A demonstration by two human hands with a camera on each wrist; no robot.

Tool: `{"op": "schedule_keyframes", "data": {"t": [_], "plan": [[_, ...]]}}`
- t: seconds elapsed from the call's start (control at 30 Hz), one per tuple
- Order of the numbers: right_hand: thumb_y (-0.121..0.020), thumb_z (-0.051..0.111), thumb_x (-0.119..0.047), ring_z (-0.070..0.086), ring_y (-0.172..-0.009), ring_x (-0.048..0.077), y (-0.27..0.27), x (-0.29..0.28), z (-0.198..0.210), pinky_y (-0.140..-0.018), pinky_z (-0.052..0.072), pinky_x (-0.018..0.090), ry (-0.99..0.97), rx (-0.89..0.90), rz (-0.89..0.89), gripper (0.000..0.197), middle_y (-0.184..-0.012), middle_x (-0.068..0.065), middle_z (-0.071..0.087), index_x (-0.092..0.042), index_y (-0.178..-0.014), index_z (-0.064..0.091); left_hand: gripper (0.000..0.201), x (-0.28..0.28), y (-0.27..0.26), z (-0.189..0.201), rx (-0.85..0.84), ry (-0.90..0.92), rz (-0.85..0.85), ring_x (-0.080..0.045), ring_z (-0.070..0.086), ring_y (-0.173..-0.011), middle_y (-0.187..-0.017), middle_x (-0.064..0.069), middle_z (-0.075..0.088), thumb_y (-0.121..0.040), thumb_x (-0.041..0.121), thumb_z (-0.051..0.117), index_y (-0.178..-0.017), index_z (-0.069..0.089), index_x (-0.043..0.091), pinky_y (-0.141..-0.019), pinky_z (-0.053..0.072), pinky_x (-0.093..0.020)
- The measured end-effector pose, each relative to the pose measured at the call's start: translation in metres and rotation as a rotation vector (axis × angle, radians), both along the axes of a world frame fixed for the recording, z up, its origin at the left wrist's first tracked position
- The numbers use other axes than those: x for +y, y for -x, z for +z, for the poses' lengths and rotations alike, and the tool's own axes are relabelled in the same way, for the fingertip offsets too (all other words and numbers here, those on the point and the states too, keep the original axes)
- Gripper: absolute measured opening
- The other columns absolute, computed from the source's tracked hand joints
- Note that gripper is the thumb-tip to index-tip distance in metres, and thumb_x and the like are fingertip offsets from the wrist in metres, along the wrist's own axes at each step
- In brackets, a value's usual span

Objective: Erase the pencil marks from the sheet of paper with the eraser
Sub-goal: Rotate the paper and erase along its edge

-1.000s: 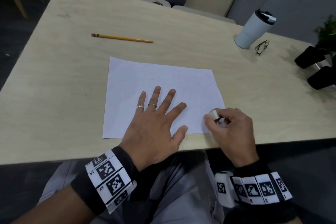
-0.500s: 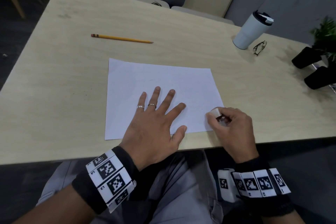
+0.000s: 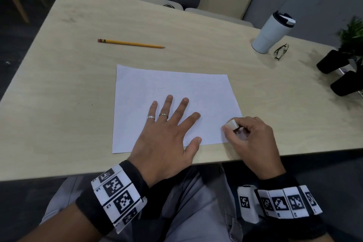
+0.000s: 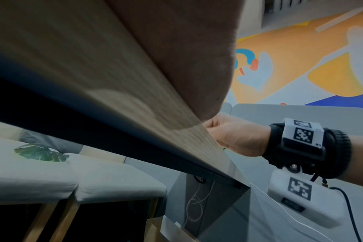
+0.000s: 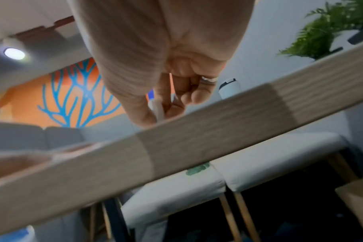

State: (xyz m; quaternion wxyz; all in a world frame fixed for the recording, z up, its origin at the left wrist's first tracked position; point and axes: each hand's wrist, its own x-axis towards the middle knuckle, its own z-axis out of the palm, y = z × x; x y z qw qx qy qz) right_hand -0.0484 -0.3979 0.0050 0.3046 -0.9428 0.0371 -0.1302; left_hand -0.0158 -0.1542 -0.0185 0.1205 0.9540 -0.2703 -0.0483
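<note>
A white sheet of paper (image 3: 172, 92) lies on the light wooden table (image 3: 59, 88). Only very faint pencil traces show on it. My left hand (image 3: 169, 124) lies flat on the sheet's near half, fingers spread, holding it down. My right hand (image 3: 249, 135) pinches a small white eraser (image 3: 231, 124) between thumb and fingers at the sheet's near right corner, its end on the paper. In the right wrist view the eraser (image 5: 157, 109) shows as a pale strip between the fingertips above the table edge. The left wrist view shows only the palm, the table edge and my right hand (image 4: 236, 135).
A yellow pencil (image 3: 130, 43) lies beyond the sheet at the far left. A white tumbler (image 3: 272, 32) and folded glasses (image 3: 281, 51) stand at the far right, with black objects (image 3: 334, 63) and a plant at the right edge. Chairs stand behind the table.
The right hand with the eraser has shifted slightly along the sheet's near right corner. The left hand has stayed flat in place.
</note>
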Motion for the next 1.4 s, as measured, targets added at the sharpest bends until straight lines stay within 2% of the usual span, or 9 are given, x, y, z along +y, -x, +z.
{"op": "schedule_keyframes", "data": {"t": [0.2, 0.33, 0.43, 0.53, 0.7, 0.83, 1.07, 1.2, 1.4], "plan": [[-0.097, 0.079, -0.023, 0.067, -0.078, 0.014, -0.001, -0.02, -0.002, -0.078, 0.056, 0.036, -0.209, -0.037, -0.115, 0.007, -0.09, -0.009, 0.077, -0.028, -0.092, 0.08, 0.066, 0.002, -0.002, 0.002, 0.02, 0.01, -0.019, -0.03, -0.018, -0.161, -0.177, 0.003, -0.01, -0.103, 0.065, 0.014, -0.165, 0.014, 0.043, -0.128, -0.01, -0.058], [-0.102, 0.073, -0.025, 0.07, -0.088, 0.012, 0.005, -0.019, -0.009, -0.082, 0.058, 0.034, -0.208, -0.013, -0.119, 0.007, -0.102, -0.005, 0.076, -0.023, -0.105, 0.079, 0.063, 0.0, -0.004, 0.011, 0.038, 0.007, -0.033, -0.034, -0.01, -0.162, -0.177, 0.002, -0.001, -0.095, 0.05, 0.013, -0.154, 0.026, 0.036, -0.127, -0.009, -0.061], [-0.104, 0.069, -0.029, 0.069, -0.084, 0.015, 0.011, -0.016, -0.009, -0.078, 0.058, 0.038, -0.22, -0.012, -0.124, 0.012, -0.101, -0.007, 0.074, -0.023, -0.111, 0.077, 0.062, -0.004, -0.004, 0.014, 0.079, 0.101, -0.014, -0.034, 0.004, -0.162, -0.172, 0.002, 0.02, -0.089, 0.037, 0.015, -0.146, 0.034, 0.022, -0.129, 0.004, -0.059], [-0.101, 0.074, -0.026, 0.061, -0.071, 0.014, 0.018, -0.009, -0.006, -0.072, 0.056, 0.035, -0.27, -0.018, -0.147, 0.01, -0.087, -0.008, 0.072, -0.025, -0.111, 0.074, 0.055, -0.008, -0.007, 0.007, 0.017, 0.089, 0.03, -0.037, 0.026, -0.156, -0.158, -0.001, 0.038, -0.098, 0.038, 0.024, -0.147, 0.042, 0.02, -0.127, 0.017, -0.06], [-0.097, 0.078, -0.018, 0.062, -0.066, 0.005, 0.02, 0.01, 0.0, -0.066, 0.047, 0.014, -0.27, -0.028, -0.087, 0.01, -0.08, -0.02, 0.069, -0.026, -0.1, 0.074, 0.063, -0.013, -0.007, -0.001, -0.023, 0.019, 0.052, -0.036, 0.014, -0.159, -0.169, -0.005, 0.026, -0.106, 0.059, 0.017, -0.164, 0.028, 0.036, -0.129, 0.007, -0.058], [-0.094, 0.081, -0.017, 0.064, -0.069, 0.007, 0.022, 0.039, -0.005, -0.067, 0.044, 0.007, -0.16, 0.0, 0.037, 0.01, -0.079, -0.015, 0.066, -0.019, -0.102, 0.076, 0.066, -0.012, -0.007, -0.002, -0.026, 0.013, 0.061, -0.038, -0.002, -0.162, -0.177, -0.005, 0.006, -0.105, 0.065, 0.013, -0.167, 0.018, 0.041, -0.13, 0.0, -0.055], [-0.093, 0.077, -0.011, 0.061, -0.073, 0.014, 0.02, 0.012, -0.006, -0.067, 0.051, 0.036, -0.021, -0.015, 0.047, 0.015, -0.076, -0.011, 0.064, -0.019, -0.082, 0.071, 0.067, -0.01, -0.008, -0.003, -0.02, -0.019, 0.052, -0.036, -0.009, -0.162, -0.177, -0.002, -0.005, -0.105, 0.068, 0.008, -0.167, 0.01, 0.043, -0.13, -0.001, -0.055], [-0.091, 0.081, -0.01, 0.06, -0.069, 0.007, 0.022, 0.026, -0.002, -0.067, 0.043, 0.014, -0.118, -0.025, 0.056, 0.01, -0.077, -0.018, 0.064, -0.018, -0.088, 0.076, 0.068, -0.006, -0.006, -0.003, -0.017, -0.034, 0.061, -0.037, -0.011, -0.162, -0.177, -0.003, -0.006, -0.105, 0.068, 0.007, -0.167, 0.009, 0.041, -0.13, -0.002, -0.056], [-0.094, 0.079, -0.016, 0.059, -0.075, 0.013, 0.024, 0.048, -0.011, -0.07, 0.043, 0.021, -0.081, -0.006, 0.164, 0.006, -0.079, -0.014, 0.06, -0.019, -0.097, 0.076, 0.068, 0.001, -0.001, -0.004, -0.02, -0.034, 0.093, -0.037, -0.01, -0.162, -0.177, -0.003, -0.005, -0.106, 0.068, 0.009, -0.168, 0.012, 0.04, -0.13, 0.0, -0.057]]}}
